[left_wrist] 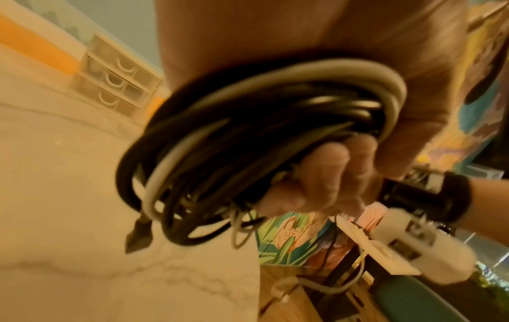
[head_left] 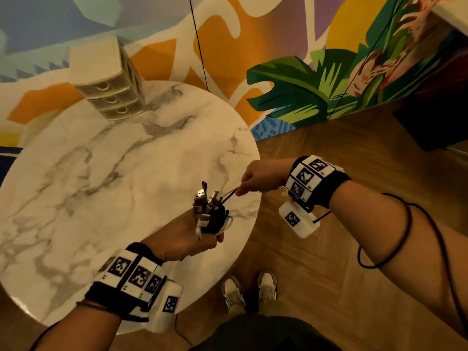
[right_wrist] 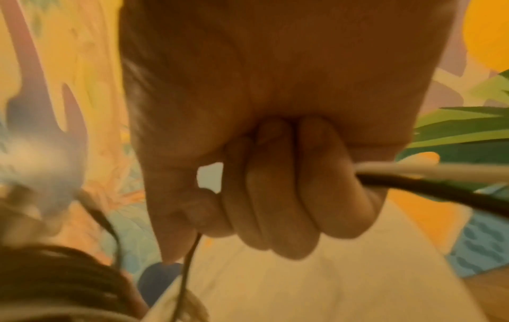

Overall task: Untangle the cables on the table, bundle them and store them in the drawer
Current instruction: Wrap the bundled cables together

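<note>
My left hand (head_left: 202,236) grips a coiled bundle of black and white cables (head_left: 211,215) above the right side of the round marble table (head_left: 101,173); several plug ends stick up out of the bundle. The left wrist view shows the cable bundle (left_wrist: 261,141) looped around my curled fingers (left_wrist: 325,174). My right hand (head_left: 253,178) pinches loose cable ends (head_left: 229,195) that run taut from the bundle toward the table's right edge. In the right wrist view my curled fingers (right_wrist: 289,185) hold a black and a white cable (right_wrist: 427,178).
A small beige drawer unit (head_left: 109,79) with three closed drawers stands at the table's far left edge against the painted wall. Wooden floor (head_left: 329,249) and my shoes (head_left: 249,290) lie below right. A dark box (head_left: 435,122) sits on the floor at the far right.
</note>
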